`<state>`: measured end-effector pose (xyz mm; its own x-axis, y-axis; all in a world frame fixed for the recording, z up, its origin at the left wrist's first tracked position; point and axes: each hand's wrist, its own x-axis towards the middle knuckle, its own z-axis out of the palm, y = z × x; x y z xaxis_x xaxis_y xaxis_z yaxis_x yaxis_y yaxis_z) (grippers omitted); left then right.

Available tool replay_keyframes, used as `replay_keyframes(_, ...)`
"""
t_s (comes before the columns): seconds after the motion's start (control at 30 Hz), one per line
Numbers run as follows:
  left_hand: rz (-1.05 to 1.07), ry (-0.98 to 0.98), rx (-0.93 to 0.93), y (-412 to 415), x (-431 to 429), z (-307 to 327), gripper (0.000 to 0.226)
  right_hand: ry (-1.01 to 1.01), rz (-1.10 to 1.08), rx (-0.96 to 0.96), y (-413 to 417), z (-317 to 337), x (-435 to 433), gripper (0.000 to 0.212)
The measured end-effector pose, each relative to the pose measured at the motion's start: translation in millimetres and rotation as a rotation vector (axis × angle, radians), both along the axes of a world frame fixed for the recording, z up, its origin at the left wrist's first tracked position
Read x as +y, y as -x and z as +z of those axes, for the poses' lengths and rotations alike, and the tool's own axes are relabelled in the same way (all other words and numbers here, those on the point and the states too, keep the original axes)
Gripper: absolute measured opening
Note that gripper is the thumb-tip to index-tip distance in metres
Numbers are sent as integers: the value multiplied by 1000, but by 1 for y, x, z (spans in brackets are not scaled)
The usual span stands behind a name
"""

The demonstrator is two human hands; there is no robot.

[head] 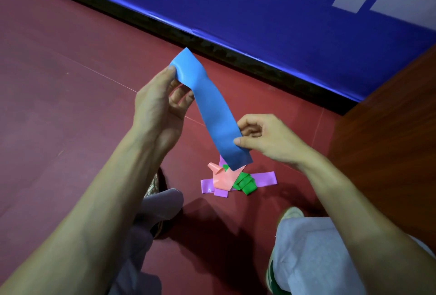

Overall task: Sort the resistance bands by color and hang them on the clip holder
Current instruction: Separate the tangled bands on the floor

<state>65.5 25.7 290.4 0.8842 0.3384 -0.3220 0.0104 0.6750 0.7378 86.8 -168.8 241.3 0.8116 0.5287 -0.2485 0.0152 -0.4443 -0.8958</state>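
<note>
**Blue band held up between both hands, rest of the bands on the floor**

Blue band (212, 110) is off the floor, stretched slantwise from upper left to lower right. It lies flat along most of its length and creases near the top.

Left hand (158, 108) pinches the band's upper end – thumb on the near face, fingers curled behind. Right hand (266, 139) pinches the right edge near the lower end between thumb and forefinger, with the other fingers curled in. The lower tip hangs free below that grip.

Directly under the tip is a small heap on the red floor (70, 82):
- purple band (266, 178) lies flat at the bottom, spread left and right
- pink band (223, 178) lies crumpled on top at the left
- green band (245, 185) is bunched in folds just beside the pink, touching it

The person crouches over the heap, with pale trouser knees (306, 247) at the frame bottom. Beyond the heap a blue padded wall (259, 23) meets the floor along a black strip. A brown wooden panel (389, 129) stands at right.
</note>
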Motion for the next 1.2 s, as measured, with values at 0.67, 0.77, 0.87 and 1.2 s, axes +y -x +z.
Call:
replay_keyframes(0.67, -41, -76, 45, 0, -2, -3, 12, -94, -412, 79, -5, 15, -6, 19)
replay_keyframes(0.77, -134, -264, 150, 0, -7, -4, 29, -173, -525, 125, -7, 18, -6, 29)
replay_keyframes(0.87, -368, -546, 212, 5, -19, -5, 38, -282, -562, 161, -9, 23, -8, 29)
replay_keyframes(1.2, -522, -1272, -18, 5, -29, -19, 32, -261, -319, 60, -4, 25, -9, 32)
